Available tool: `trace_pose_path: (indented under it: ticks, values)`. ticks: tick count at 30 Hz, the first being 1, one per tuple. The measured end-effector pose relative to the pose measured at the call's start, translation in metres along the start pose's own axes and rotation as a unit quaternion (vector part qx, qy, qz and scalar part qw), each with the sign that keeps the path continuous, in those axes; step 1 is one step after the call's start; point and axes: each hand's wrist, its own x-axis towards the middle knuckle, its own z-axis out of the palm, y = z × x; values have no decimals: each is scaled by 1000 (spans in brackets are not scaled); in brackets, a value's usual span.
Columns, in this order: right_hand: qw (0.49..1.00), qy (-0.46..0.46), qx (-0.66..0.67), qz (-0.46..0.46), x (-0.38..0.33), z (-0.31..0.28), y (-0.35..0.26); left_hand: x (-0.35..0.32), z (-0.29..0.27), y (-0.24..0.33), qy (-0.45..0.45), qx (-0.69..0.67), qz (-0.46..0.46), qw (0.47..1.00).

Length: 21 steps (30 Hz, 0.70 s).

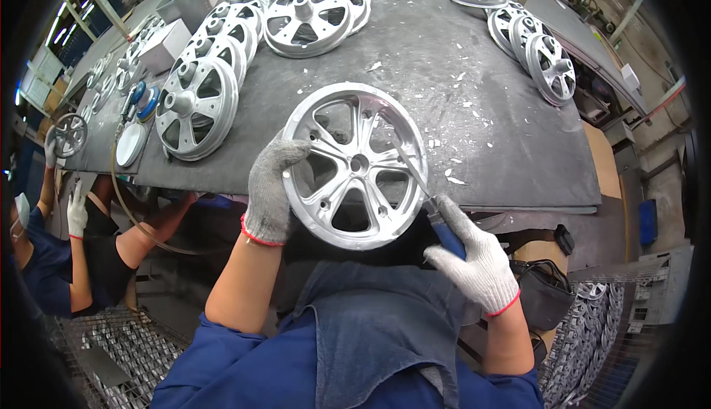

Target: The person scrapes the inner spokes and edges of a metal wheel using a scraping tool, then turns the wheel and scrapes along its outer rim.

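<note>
A silver cast metal wheel [337, 156] with several spokes and a round centre hole is held tilted at the near edge of the table. My left hand [271, 187], in a grey knit glove, grips its left rim, thumb on the face and fingers out of sight behind. In my right hand [478, 261], in a white glove with a red cuff, is a file [447, 236] with a blue handle. The file's thin blade reaches up and left across the wheel's right rim. Whether the blade touches the metal is hard to tell.
Silver wheels [194, 109] stand in a leaning row at left; more wheels [552, 68] lie at far right. Pale shavings litter the dark tabletop [511, 157]. A blue sander [146, 102] sits at left, near a gloved co-worker [59, 261] holding a wheel.
</note>
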Motion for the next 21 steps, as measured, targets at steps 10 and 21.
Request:
trace_pose_path:
  ticks: [10, 21]
  values:
    - [971, 14, -240, -1, 0, -24, -17, 12, -16, -9, -24, -99, -37, 994]
    - [932, 32, -361, 2, 5, -31, -14, 3, 7, 3, -3, -69, -32, 997]
